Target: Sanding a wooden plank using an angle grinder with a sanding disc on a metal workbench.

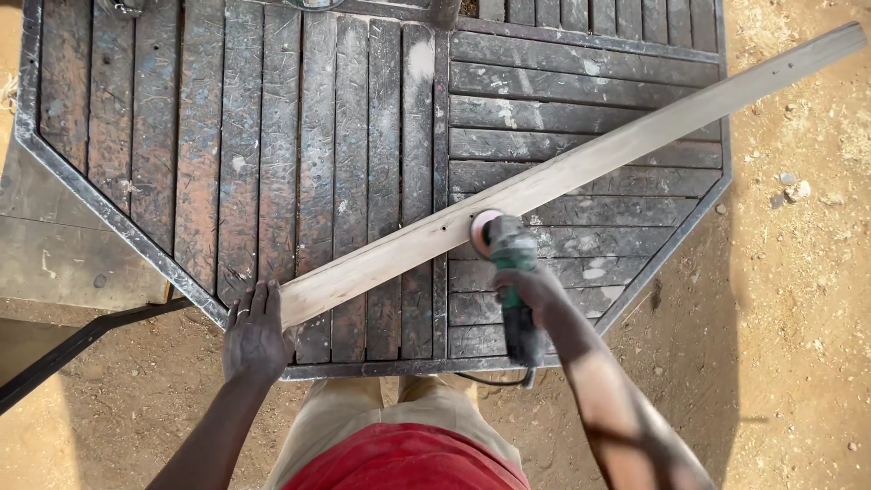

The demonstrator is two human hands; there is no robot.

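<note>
Wooden plank [562, 172] | slatted metal table [272, 136] beneath | sandy ground [798, 272] around

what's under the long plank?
The plank lies diagonally on a dark slatted metal panel; its far end overhangs sandy ground. The left hand steadies the near end; the right hand holds a green grinder against its edge. The slats directly beneath are covered.

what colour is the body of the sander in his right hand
Green, with a dark rear handle, on the sander; seen in the head view.

Left hand [256, 338] flat, fingers spread; right hand [531, 289] clenched
</note>
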